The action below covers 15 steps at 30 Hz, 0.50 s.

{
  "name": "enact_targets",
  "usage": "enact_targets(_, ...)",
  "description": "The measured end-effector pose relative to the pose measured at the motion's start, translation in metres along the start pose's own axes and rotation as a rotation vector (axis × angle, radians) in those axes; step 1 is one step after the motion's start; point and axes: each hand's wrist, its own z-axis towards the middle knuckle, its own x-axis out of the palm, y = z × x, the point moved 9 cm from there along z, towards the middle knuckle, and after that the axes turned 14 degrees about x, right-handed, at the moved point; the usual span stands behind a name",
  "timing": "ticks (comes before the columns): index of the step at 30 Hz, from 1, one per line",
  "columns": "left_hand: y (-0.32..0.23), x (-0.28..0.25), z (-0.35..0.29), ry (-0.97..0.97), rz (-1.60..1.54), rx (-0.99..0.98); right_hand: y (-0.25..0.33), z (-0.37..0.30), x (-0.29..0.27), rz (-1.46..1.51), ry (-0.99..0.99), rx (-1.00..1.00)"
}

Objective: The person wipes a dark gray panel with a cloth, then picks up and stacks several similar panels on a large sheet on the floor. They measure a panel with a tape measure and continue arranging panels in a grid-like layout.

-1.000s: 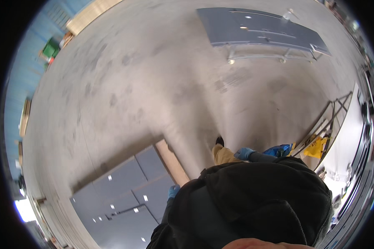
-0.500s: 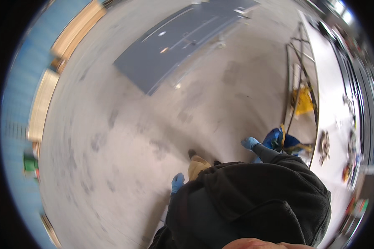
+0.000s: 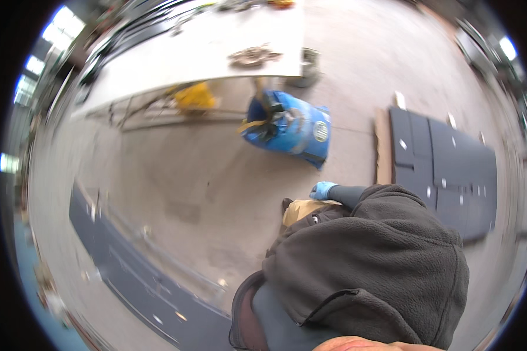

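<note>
My right hand (image 3: 322,190), in a light blue glove, hangs beside my body with its fingers loosely curled and nothing visible in them. Nearest to it, a large blue sack (image 3: 298,131) rests on the floor, its crumpled top toward the table, with a gap between hand and sack. My left hand is out of sight, as the dark fleece jacket fills the lower part of the view.
A long white-topped table (image 3: 216,55) crosses the upper left, with a yellow bag (image 3: 196,96) beneath it and a coiled metallic-looking piece (image 3: 255,57) on top. Dark panels (image 3: 451,158) lie stacked at right. Another long dark panel (image 3: 123,263) stretches along the lower left.
My view has swung to the right, so the table and blue sack now appear toward the upper left and the stacked panels have come into view. My left hand has left the picture.
</note>
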Motion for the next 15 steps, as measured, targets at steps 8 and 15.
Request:
enact_targets(8, -0.17, 0.077, 0.142, 0.374, 0.25, 0.101, -0.174, -0.042, 0.02, 0.43, -0.169, 0.671)
enact_targets(15, -0.297, 0.215, 0.121, 0.872, 0.391, 0.484, -0.073, -0.068, 0.09, 0.65, -0.159, 0.557)
